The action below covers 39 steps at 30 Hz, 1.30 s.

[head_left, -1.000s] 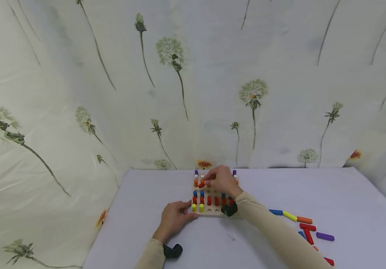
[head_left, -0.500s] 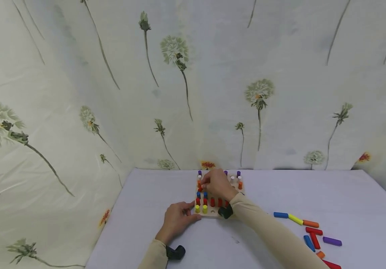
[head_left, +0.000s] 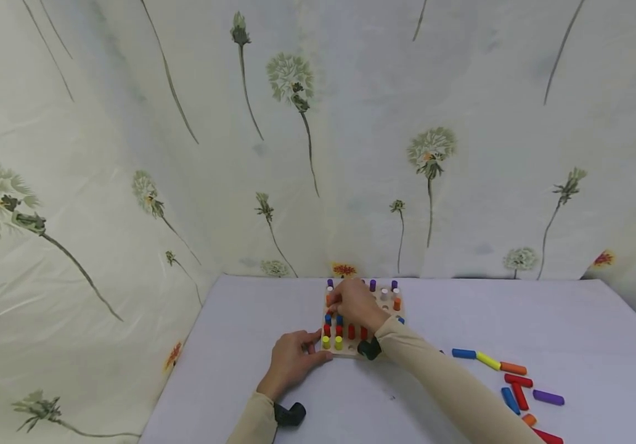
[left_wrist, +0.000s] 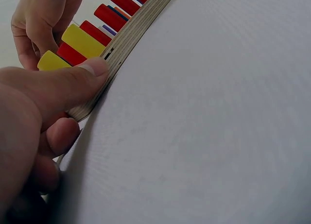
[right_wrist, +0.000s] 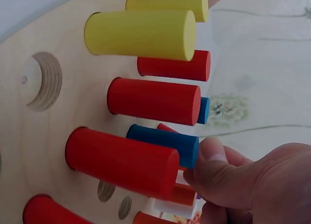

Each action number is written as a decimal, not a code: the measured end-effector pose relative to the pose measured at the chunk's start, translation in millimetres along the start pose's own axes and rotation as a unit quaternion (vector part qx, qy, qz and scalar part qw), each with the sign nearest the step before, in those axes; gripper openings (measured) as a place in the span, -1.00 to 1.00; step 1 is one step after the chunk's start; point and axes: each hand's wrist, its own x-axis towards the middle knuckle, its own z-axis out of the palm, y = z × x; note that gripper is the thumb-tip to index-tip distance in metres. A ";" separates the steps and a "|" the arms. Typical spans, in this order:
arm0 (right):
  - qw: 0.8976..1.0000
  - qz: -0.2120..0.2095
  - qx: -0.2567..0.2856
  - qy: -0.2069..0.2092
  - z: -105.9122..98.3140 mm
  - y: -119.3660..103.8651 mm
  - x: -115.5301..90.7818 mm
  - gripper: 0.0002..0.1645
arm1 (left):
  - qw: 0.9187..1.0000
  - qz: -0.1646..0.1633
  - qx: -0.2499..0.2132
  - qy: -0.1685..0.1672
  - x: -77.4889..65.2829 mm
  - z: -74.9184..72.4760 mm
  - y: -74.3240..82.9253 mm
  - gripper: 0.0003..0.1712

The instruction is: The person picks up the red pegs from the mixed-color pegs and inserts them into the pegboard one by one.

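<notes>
A wooden pegboard (right_wrist: 41, 131) with rows of coloured pegs stands at the table's back. My left hand (head_left: 290, 364) holds its front left corner, the thumb along the front edge in the left wrist view. Over the board's left part, my right hand (head_left: 358, 302) pinches a red peg (right_wrist: 167, 128) at the row behind the blue pegs (right_wrist: 163, 142); the peg is mostly hidden, and I cannot tell how deep it sits. Two yellow pegs (head_left: 338, 343) stand in the front row, with red pegs (head_left: 351, 332) behind them. Purple, white and orange pegs fill places farther back.
Loose pegs lie on the white table (head_left: 423, 401) at the right: blue (head_left: 464, 353), yellow (head_left: 488, 361), orange (head_left: 513, 368), purple (head_left: 548, 398) and several red. A flower-printed cloth (head_left: 351, 154) hangs behind the table. The right forearm crosses over the board's front right.
My right hand has brought the red peg slightly left and down to the row behind the blue pegs. The left hand stays at the corner. The head view has shifted slightly.
</notes>
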 end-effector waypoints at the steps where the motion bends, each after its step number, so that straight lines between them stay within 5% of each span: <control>1: 1.000 -0.001 0.002 0.002 1.0 0.1 -0.4 -0.88 | 1.000 0.000 -0.002 0.000 -0.5 0.3 0.3 -0.34; 8: 1.000 0.009 0.009 0.015 9.6 2.4 -2.7 -0.99 | 1.000 -0.003 -0.008 -0.005 -1.5 4.1 1.5 -0.36; 19: 1.000 -0.012 0.027 0.006 8.4 10.1 -10.1 -0.84 | 1.000 0.018 -0.008 0.002 -4.4 5.3 1.8 -0.33; 30: 0.994 -0.112 -0.012 0.009 -50.6 28.4 -41.1 -0.85 | 1.000 -0.001 -0.018 -0.003 -4.3 -1.3 4.5 -0.35; 39: 0.997 -0.058 -0.057 0.017 -85.0 86.8 -95.9 -0.88 | 1.000 -0.007 0.002 0.005 -6.8 2.7 7.0 -0.34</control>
